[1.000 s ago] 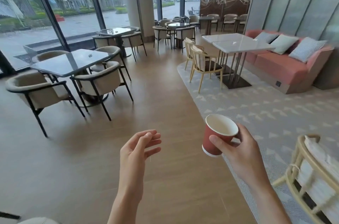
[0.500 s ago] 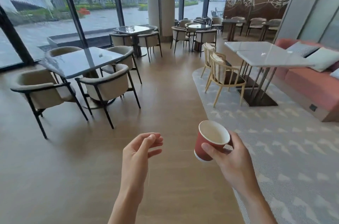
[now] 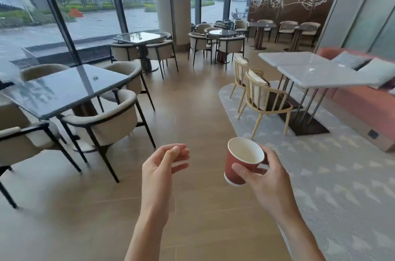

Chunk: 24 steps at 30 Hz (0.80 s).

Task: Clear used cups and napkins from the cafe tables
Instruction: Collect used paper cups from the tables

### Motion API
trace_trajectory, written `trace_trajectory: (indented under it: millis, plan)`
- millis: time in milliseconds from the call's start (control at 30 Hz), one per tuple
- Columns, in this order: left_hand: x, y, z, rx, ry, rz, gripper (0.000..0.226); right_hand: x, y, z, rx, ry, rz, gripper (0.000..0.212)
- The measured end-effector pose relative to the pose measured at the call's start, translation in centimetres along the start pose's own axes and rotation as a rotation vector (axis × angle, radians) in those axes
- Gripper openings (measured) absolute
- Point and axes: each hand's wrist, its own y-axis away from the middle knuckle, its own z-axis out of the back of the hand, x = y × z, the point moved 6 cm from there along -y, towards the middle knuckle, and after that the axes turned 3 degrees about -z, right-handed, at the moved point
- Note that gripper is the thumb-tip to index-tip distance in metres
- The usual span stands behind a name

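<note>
View has advanced and swung right since the earlier frame: the dark counter [image 3: 64, 89] sits nearer, the pink sofa [image 3: 363, 106] slides toward the right edge. Red paper cup [image 3: 241, 164] is carried over the wood floor [image 3: 192, 111], tilted, inside looks empty. Right hand [image 3: 269, 183] grasps the cup, thumb across its wall, fingers curled behind. Left hand [image 3: 160, 168], just left of the cup, holds nothing, fingers loosely curled. Far left of the cup, a small object lies on the dark counter. Beyond the cup to the right, white counter [image 3: 310, 72].
</note>
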Motion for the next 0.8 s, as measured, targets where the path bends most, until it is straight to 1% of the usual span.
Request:
trace_trajectory:
  millis: [67, 167, 233, 333, 467, 667, 800]
  plan:
    - [0.5, -3.8, -0.3, 0.007, 0.003, 0.012, 0.024, -0.8, -3.0, -2.1, 0.013, 0.002, -0.025, 0.055]
    - [2.5, -9.2, -0.7, 0.020, 0.029, 0.028, 0.022, -2.3, -8.1, -5.2, 0.005, 0.011, -0.052, 0.055]
    - [4.1, -12.6, -1.0, 0.021, 0.006, 0.051, 0.030, -3.2, -11.7, -7.0, 0.005, 0.006, -0.058, 0.055]
    - [6.3, -18.0, -1.4, 0.030, -0.011, 0.070, 0.033, -4.5, -17.8, -10.2, 0.005, -0.004, -0.055, 0.056]
    - [8.5, -27.4, -2.1, -0.015, -0.005, 0.065, 0.035, -5.9, -27.4, -15.2, 0.012, -0.039, -0.029, 0.051]
    - [8.0, -43.0, -3.4, -0.079, -0.002, -0.007, 0.033, -4.0, -43.5, -22.7, 0.072, -0.089, 0.023, 0.052]
    - [8.6, -51.4, -2.7, -0.147, 0.009, -0.013, 0.034, -3.4, -51.3, -27.3, 0.133, -0.097, 0.028, 0.053]
